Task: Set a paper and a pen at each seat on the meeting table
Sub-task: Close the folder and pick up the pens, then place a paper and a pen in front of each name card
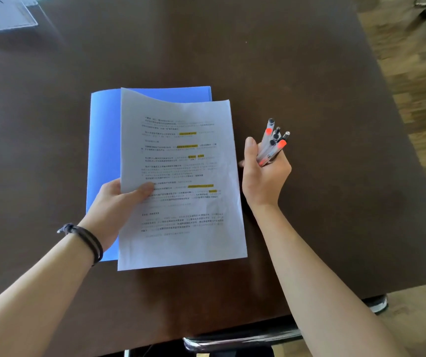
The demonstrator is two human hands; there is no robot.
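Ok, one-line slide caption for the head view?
Left hand holds printed sheets over a blue folder; right hand grips pens.

Printed text in black lines, several passages marked in yellow, is carried by the sheet (181, 181) pinched under the thumb of the left hand (119, 202); the characters are too small and blurred to be read.

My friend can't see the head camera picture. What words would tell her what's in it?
A person's left hand holds printed papers over a blue folder, while the right hand grips a bunch of pens above a dark brown table. Another sheet lies at the far left corner.
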